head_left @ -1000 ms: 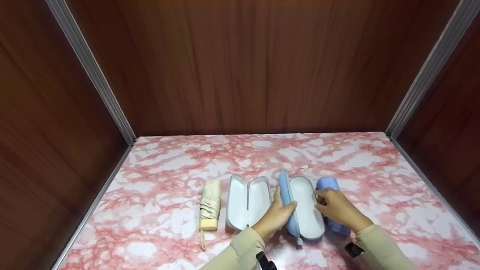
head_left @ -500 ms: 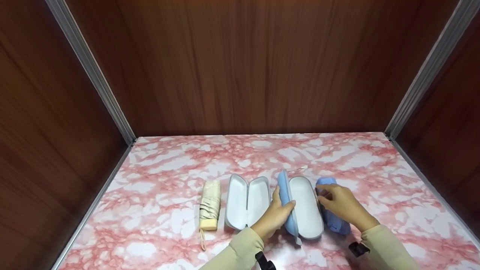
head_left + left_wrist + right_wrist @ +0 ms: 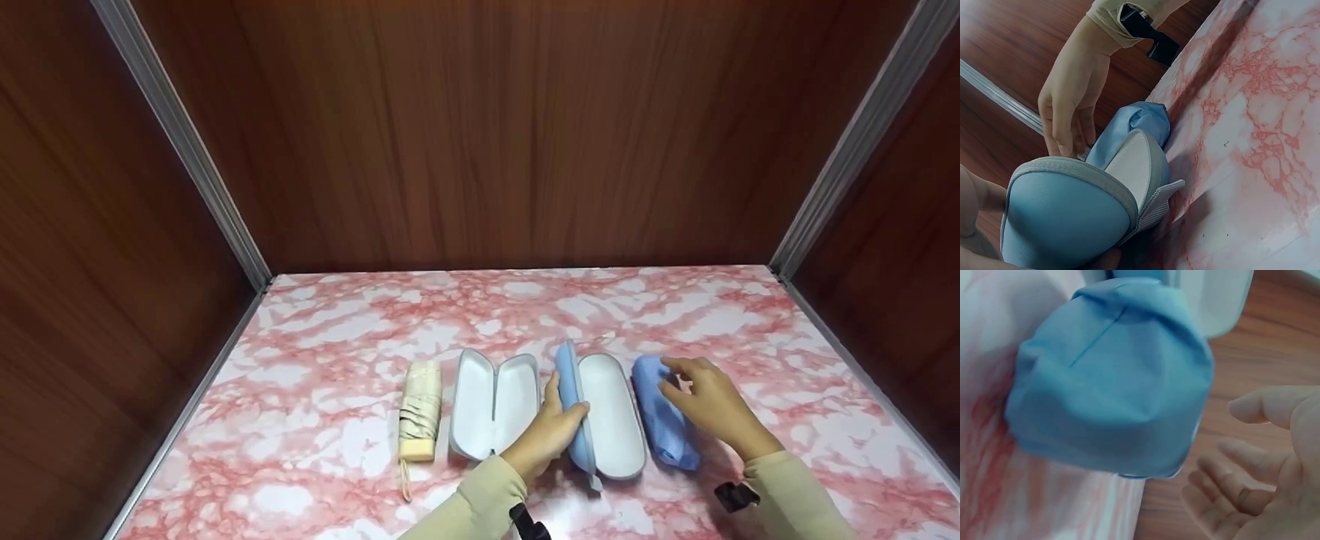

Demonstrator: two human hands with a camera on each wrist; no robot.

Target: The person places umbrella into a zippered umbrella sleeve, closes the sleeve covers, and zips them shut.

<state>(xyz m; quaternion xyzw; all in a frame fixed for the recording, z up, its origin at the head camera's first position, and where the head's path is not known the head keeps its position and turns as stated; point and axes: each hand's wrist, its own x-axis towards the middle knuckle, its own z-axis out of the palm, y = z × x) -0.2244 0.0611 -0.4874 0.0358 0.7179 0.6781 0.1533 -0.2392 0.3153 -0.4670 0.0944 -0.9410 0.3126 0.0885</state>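
My left hand [image 3: 546, 436] grips the raised half of a light blue zip case [image 3: 611, 424], thumb over its edge; the white-lined other half lies spread on the table. In the left wrist view the case's rounded blue end [image 3: 1067, 211] fills the foreground, with a grey zip edge and a fabric tab. Just right of the case lies a blue cloth-covered bundle [image 3: 661, 420], long and rounded, with a gathered end [image 3: 1117, 382]. My right hand [image 3: 709, 405] hovers at its right side, fingers loosely bent and holding nothing; the right wrist view shows them apart from the cloth.
Left of my left hand, a second case [image 3: 474, 405] lies unfolded, white inside. Further left is a cream folded umbrella [image 3: 421, 409] with a yellow end and wrist loop. Brown wood-grain panels [image 3: 480, 135] enclose the red-and-white marbled table [image 3: 337, 322] at back and sides.
My right hand has moved right, from the rim of the blue case across the blue bundle to its right side, uncovering most of it. The left hand keeps its hold almost unmoved.
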